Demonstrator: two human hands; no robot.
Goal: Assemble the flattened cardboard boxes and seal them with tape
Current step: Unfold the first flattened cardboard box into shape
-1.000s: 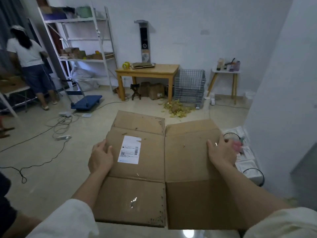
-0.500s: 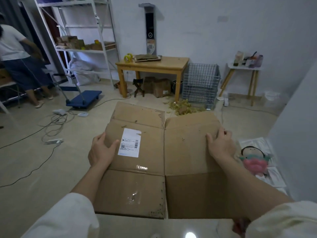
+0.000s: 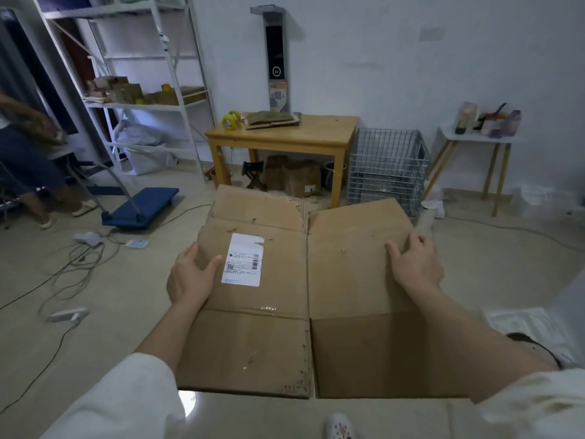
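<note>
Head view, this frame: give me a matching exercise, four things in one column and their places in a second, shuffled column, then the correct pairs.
Things:
1. yellow tape rolls
2. white shipping label
3. blue platform cart
4. wire basket

Places:
A. on the floor, right of the wooden table
B. on the floor in front of the white shelving
C. on the wooden table's left end
D. stuck on the left panel of the flattened cardboard box

Pairs: 1-C, 2-D, 3-B, 4-A
</note>
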